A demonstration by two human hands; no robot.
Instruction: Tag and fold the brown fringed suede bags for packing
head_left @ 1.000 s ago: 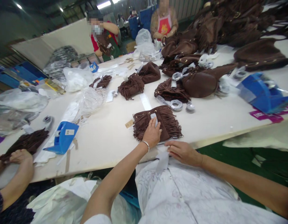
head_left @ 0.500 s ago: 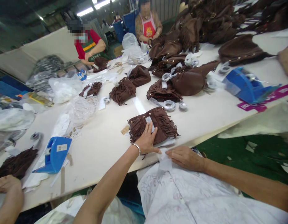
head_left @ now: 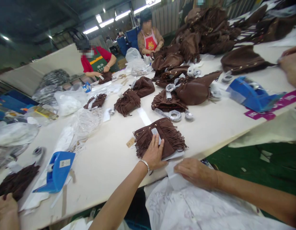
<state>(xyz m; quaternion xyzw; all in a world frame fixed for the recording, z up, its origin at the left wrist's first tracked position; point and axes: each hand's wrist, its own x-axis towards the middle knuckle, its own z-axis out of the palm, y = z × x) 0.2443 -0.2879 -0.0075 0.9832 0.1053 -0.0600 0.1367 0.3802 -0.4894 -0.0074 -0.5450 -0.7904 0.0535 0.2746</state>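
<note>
While the left hand (head_left: 154,155) lies flat with its fingers spread, its grip open, the brown fringed bag (head_left: 170,140) rests directly beneath it on the tabletop (head_left: 100,156), near the front edge. Its fingertips touch the pale slip (head_left: 155,131) at the middle of the bag's front, between the two banks of fringe. The right hand (head_left: 194,172) sits just beside the bag's near right corner, apart from it, its grip closed on a thin white sheet (head_left: 175,175).

The palm covers part of the bag's lower front, and the underside cannot be seen. The right fingertips are hard to make out against the sheet, whose lower part blends into the white shirt (head_left: 186,204). Lettering on the cardboard tag (head_left: 130,142) is too small to read. Co-workers' hands at the left (head_left: 6,206) and right (head_left: 291,67) are cut off by the frame.
</note>
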